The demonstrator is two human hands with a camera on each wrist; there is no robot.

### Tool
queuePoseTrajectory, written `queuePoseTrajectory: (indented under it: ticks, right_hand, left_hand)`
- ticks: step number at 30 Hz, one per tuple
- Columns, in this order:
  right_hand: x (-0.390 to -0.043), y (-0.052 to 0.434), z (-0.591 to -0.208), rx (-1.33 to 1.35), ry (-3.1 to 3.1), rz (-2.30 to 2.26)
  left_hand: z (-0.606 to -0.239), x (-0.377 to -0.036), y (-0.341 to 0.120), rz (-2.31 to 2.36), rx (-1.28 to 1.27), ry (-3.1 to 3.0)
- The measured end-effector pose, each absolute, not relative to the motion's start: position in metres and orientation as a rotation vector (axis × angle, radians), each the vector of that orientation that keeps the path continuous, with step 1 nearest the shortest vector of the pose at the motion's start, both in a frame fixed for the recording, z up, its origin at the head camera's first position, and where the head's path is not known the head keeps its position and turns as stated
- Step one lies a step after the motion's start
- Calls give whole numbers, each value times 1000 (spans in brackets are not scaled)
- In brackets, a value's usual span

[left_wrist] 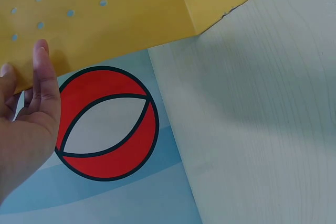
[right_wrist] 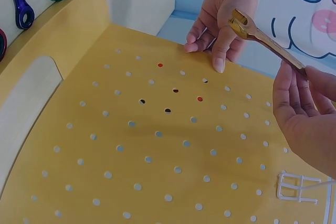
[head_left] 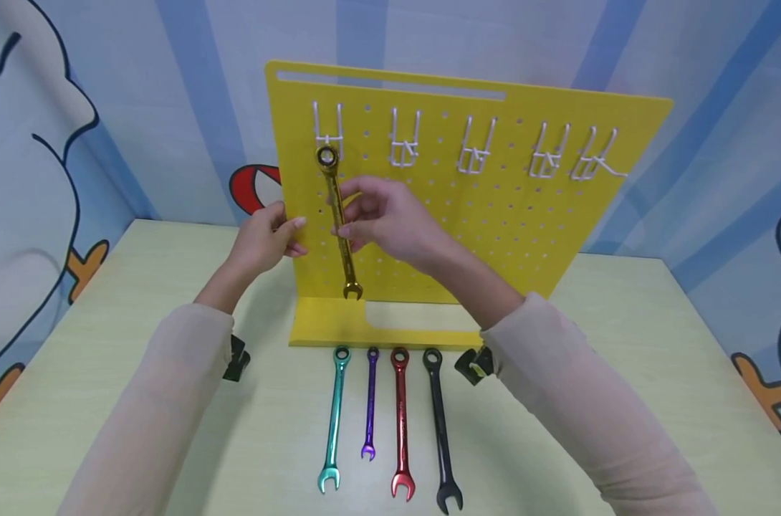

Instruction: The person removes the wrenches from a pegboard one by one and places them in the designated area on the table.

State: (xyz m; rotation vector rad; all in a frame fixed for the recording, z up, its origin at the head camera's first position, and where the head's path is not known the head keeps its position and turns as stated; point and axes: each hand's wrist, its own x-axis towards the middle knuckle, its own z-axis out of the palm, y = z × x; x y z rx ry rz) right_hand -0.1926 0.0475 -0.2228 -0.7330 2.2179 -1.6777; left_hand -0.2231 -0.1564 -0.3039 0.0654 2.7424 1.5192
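Observation:
My right hand pinches a gold combination wrench by the middle of its shank. The wrench stands nearly upright in front of the yellow pegboard, ring end up, open jaw down. In the head view its ring overlaps the leftmost white wire hook. At the board's left edge, my left hand grips the panel between thumb and fingers; some fingertips are hidden behind it. The right wrist view shows the open end of the gold wrench sticking out past the fingers.
Several more white hooks, such as the rightmost hook, line the board's upper part. Below its base lie a teal wrench, a purple wrench, a red wrench and a black wrench on the pale table.

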Motion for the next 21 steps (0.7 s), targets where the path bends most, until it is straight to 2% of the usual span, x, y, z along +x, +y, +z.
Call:
queuePoseTrajectory:
  ticks: [21]
  right_hand:
    - [-191, 57, -225, -714, 2224, -1595]
  left_hand:
    - [-303, -223, -155, 1517, 47, 2741]
